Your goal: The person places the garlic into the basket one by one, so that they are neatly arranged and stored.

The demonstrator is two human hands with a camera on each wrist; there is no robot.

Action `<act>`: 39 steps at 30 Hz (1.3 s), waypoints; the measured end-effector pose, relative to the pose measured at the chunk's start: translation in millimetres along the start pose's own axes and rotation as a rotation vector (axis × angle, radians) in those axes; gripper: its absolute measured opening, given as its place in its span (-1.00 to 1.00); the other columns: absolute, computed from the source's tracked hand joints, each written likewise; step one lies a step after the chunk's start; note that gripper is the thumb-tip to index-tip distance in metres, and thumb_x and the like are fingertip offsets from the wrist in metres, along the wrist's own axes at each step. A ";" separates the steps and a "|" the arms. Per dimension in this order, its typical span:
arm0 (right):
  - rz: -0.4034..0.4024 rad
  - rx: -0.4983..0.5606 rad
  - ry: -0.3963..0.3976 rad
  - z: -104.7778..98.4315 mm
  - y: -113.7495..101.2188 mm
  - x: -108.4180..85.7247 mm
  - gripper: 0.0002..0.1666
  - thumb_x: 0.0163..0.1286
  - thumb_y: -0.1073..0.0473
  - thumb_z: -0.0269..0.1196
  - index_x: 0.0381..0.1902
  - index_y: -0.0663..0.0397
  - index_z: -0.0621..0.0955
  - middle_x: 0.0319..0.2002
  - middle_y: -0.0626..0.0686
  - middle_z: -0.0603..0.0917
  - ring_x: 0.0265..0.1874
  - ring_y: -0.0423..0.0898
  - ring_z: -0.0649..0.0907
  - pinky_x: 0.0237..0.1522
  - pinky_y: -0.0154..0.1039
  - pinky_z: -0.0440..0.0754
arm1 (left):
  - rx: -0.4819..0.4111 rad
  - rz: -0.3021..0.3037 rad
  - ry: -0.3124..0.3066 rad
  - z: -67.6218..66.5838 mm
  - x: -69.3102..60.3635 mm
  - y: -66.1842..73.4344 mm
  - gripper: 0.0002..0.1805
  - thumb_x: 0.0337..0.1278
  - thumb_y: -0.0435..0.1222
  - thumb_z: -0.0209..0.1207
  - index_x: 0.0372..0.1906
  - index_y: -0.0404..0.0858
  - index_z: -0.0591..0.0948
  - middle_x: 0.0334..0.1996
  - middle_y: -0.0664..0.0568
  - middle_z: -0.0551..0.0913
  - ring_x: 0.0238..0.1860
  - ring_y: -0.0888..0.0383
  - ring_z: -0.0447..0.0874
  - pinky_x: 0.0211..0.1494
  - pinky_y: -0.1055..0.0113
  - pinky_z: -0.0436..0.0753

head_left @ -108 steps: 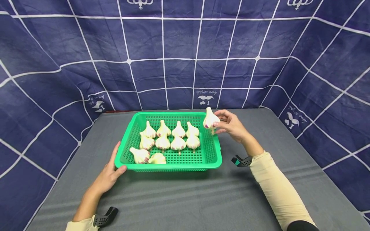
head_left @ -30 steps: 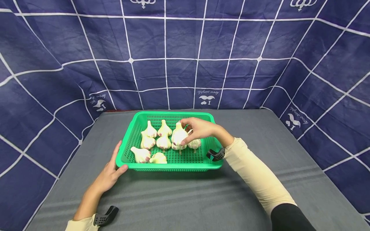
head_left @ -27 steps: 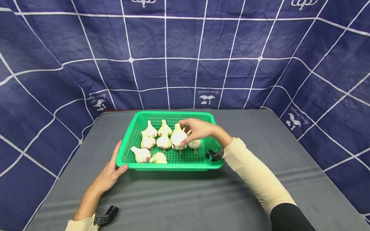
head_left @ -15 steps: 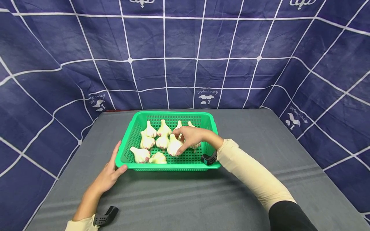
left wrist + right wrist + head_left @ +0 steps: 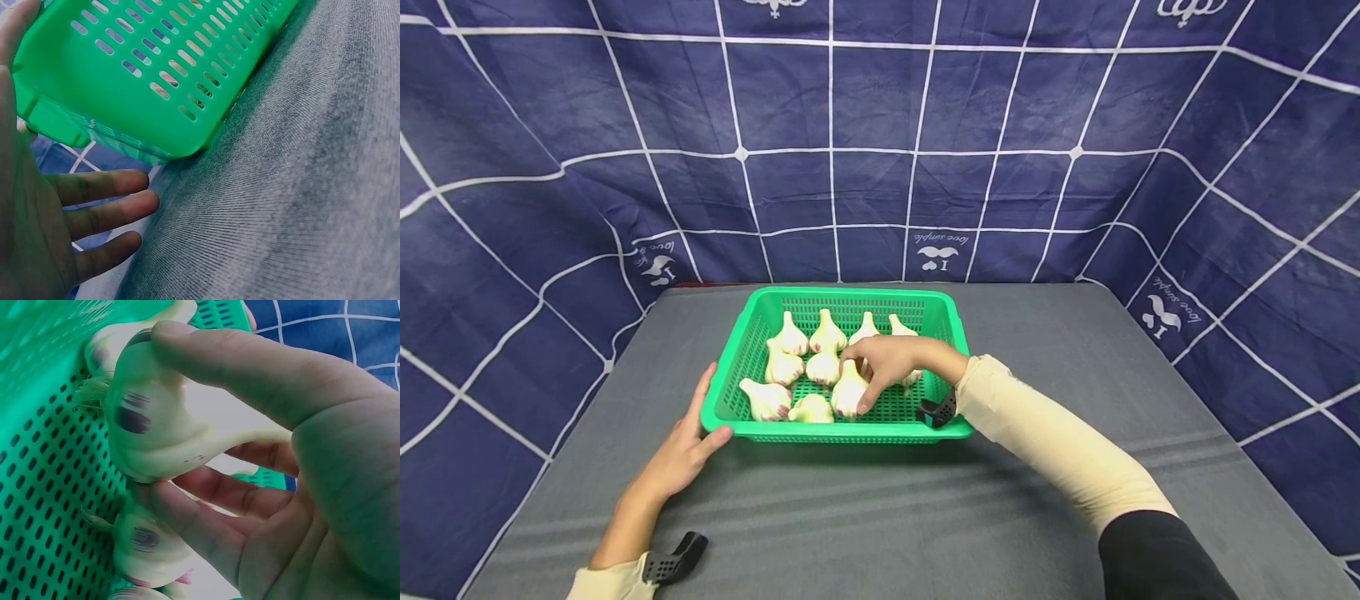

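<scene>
A green perforated plastic basket [image 5: 865, 432] holds several white garlic bulbs with purple streaks, grouped in rows. My right hand [image 5: 887, 360] pinches one garlic bulb [image 5: 847, 393], stem upward, inside the basket near its front wall. In the right wrist view, thumb and fingers grip that bulb's sides, with another bulb [image 5: 150, 544] beneath it in the picture. The held bulb is just right of a front-row bulb [image 5: 811, 408]. My left hand [image 5: 676, 462] rests at the basket's front left corner, thumb on the rim. In the left wrist view, three straight fingers [image 5: 112, 212] stand clear of the basket.
The basket stands on a table with a grey cloth [image 5: 850, 517]. A dark blue curtain with white grid lines [image 5: 872, 192] hangs behind and at both sides. A black strap device [image 5: 676, 560] is on the left wrist, another [image 5: 936, 411] on the right.
My right hand brings the garlic bulb from the basket's right rim leftward over the rows, then down and toward the front row. The left hand stays at the corner.
</scene>
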State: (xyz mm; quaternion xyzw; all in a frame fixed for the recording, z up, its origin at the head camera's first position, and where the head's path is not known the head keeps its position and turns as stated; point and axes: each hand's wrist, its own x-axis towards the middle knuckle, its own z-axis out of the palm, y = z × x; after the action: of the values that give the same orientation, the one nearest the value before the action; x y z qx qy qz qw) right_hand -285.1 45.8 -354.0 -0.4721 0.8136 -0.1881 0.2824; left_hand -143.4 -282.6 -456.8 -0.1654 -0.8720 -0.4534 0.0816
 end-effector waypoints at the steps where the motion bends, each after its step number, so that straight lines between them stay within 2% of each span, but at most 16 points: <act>1: 0.005 -0.011 -0.011 0.0 -0.3 0.9 -0.35 0.04 0.01 0.56 0.03 0.08 0.54 -0.26 0.01 0.60 -0.39 -0.18 0.60 -0.24 -0.32 0.54 | 0.002 -0.001 0.001 0.0 -0.3 -0.3 -0.03 0.34 -0.14 0.15 0.61 0.02 -0.23 0.43 -0.41 0.18 0.36 -0.35 0.18 0.23 0.58 0.14; 6: 0.021 -0.040 -0.057 -0.3 -1.9 5.3 -0.38 0.06 0.01 0.55 0.01 0.08 0.54 -0.45 -0.02 0.58 -0.49 -0.20 0.51 -0.32 -0.32 0.47 | 0.000 0.002 0.001 0.1 -0.2 -2.0 -0.03 0.34 -0.14 0.14 0.61 0.05 -0.23 0.43 -0.41 0.18 0.36 -0.35 0.19 0.23 0.56 0.16; 10: 0.025 -0.052 -0.072 -0.4 -3.6 7.8 -0.38 0.04 0.01 0.56 -0.01 0.09 0.54 -0.46 -0.08 0.56 -0.47 -0.23 0.49 -0.33 -0.33 0.47 | -0.003 0.006 0.000 0.2 0.2 -2.3 -0.03 0.34 -0.13 0.14 0.61 0.06 -0.23 0.44 -0.41 0.17 0.35 -0.35 0.19 0.24 0.55 0.16; 12: 0.018 -0.065 -0.073 -0.2 -3.7 9.1 -0.37 0.03 0.00 0.57 -0.02 0.09 0.54 -0.45 -0.08 0.56 -0.46 -0.23 0.49 -0.32 -0.34 0.46 | 0.000 0.003 0.000 0.1 0.1 -2.1 -0.03 0.34 -0.13 0.14 0.61 0.05 -0.23 0.43 -0.41 0.18 0.35 -0.35 0.20 0.27 0.43 0.21; 14: 0.013 -0.076 -0.071 0.2 -3.3 9.9 -0.37 0.02 0.00 0.57 -0.02 0.10 0.54 -0.46 -0.06 0.57 -0.47 -0.23 0.49 -0.33 -0.34 0.46 | 0.008 0.002 -0.001 0.2 0.4 -1.9 -0.03 0.35 -0.12 0.14 0.61 0.04 -0.23 0.42 -0.41 0.21 0.34 -0.35 0.21 0.28 0.23 0.27; 16: 0.016 -0.085 -0.074 0.7 -2.8 10.3 -0.37 0.02 -0.01 0.57 -0.03 0.10 0.54 -0.47 -0.04 0.57 -0.48 -0.23 0.48 -0.34 -0.34 0.45 | 0.015 0.001 -0.002 0.3 0.8 -1.9 -0.03 0.35 -0.12 0.14 0.61 0.03 -0.23 0.41 -0.41 0.23 0.34 -0.34 0.23 0.27 0.14 0.29; 17: 0.019 -0.090 -0.077 1.0 -2.5 10.5 -0.36 0.02 -0.01 0.57 -0.03 0.10 0.54 -0.46 -0.03 0.57 -0.48 -0.23 0.48 -0.34 -0.33 0.45 | 0.019 0.001 -0.002 0.4 0.9 -2.0 -0.03 0.35 -0.12 0.14 0.61 0.01 -0.23 0.41 -0.41 0.23 0.34 -0.34 0.23 0.26 0.12 0.30; 21: 0.040 -0.113 -0.088 2.0 -1.6 10.8 -0.31 0.04 -0.04 0.56 0.04 0.11 0.53 -0.40 -0.02 0.59 -0.44 -0.21 0.50 -0.31 -0.31 0.46 | 0.021 0.004 0.002 0.4 0.7 -3.0 -0.03 0.34 -0.12 0.15 0.61 0.00 -0.22 0.40 -0.42 0.24 0.33 -0.34 0.24 0.27 0.32 0.26; 23: 0.054 -0.120 -0.088 2.4 -1.7 11.2 -0.26 0.04 -0.05 0.56 0.11 0.12 0.53 -0.35 -0.01 0.61 -0.41 -0.19 0.51 -0.28 -0.29 0.48 | 0.019 0.002 0.001 0.3 0.3 -3.3 -0.03 0.35 -0.12 0.15 0.61 0.02 -0.23 0.41 -0.42 0.22 0.34 -0.35 0.22 0.28 0.27 0.26; 26: 0.076 -0.124 -0.088 2.9 -1.8 11.4 -0.20 0.04 -0.06 0.56 0.18 0.12 0.51 -0.28 -0.01 0.62 -0.34 -0.16 0.54 -0.24 -0.27 0.51 | 0.015 -0.003 0.000 0.1 0.5 -3.1 -0.03 0.35 -0.12 0.14 0.61 0.05 -0.24 0.43 -0.42 0.18 0.35 -0.36 0.19 0.29 0.05 0.26; 27: 0.082 -0.125 -0.089 3.2 -1.8 11.5 -0.18 0.05 -0.05 0.56 0.20 0.12 0.50 -0.26 -0.01 0.62 -0.33 -0.16 0.55 -0.23 -0.26 0.52 | 0.011 -0.003 -0.002 0.0 0.7 -3.1 -0.03 0.35 -0.12 0.14 0.61 0.06 -0.24 0.43 -0.42 0.17 0.36 -0.36 0.18 0.30 0.05 0.25; 32: 0.086 -0.140 -0.101 6.5 -3.7 12.5 -0.24 0.06 -0.03 0.55 0.18 0.09 0.53 -0.22 -0.05 0.61 -0.25 -0.15 0.57 -0.19 -0.25 0.53 | 0.001 -0.008 -0.005 0.1 0.5 -2.5 -0.03 0.35 -0.12 0.14 0.61 0.06 -0.25 0.44 -0.44 0.14 0.36 -0.39 0.15 0.31 -0.12 0.22; 34: 0.086 -0.143 -0.106 8.4 -5.6 12.7 -0.28 0.07 -0.02 0.55 0.15 0.06 0.54 -0.21 -0.06 0.60 -0.22 -0.15 0.57 -0.18 -0.24 0.53 | 0.003 -0.011 -0.006 0.3 0.4 -1.9 -0.03 0.35 -0.11 0.14 0.61 0.05 -0.25 0.43 -0.45 0.16 0.35 -0.40 0.17 0.24 -0.27 0.21; 39: 0.097 -0.158 -0.111 10.3 -9.7 12.6 -0.35 0.09 0.00 0.54 0.11 -0.03 0.56 -0.22 -0.07 0.60 -0.23 -0.14 0.57 -0.20 -0.23 0.53 | 0.011 -0.012 -0.004 0.2 0.7 -1.3 -0.02 0.34 -0.12 0.14 0.61 0.04 -0.25 0.42 -0.44 0.19 0.35 -0.38 0.20 0.23 -0.25 0.23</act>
State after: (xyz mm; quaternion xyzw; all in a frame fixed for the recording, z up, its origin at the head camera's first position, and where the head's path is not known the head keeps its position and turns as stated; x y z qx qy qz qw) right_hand -277.1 29.6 -359.9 -0.4628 0.8308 -0.0831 0.2977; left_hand -144.5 -282.9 -457.7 -0.1605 -0.8757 -0.4487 0.0780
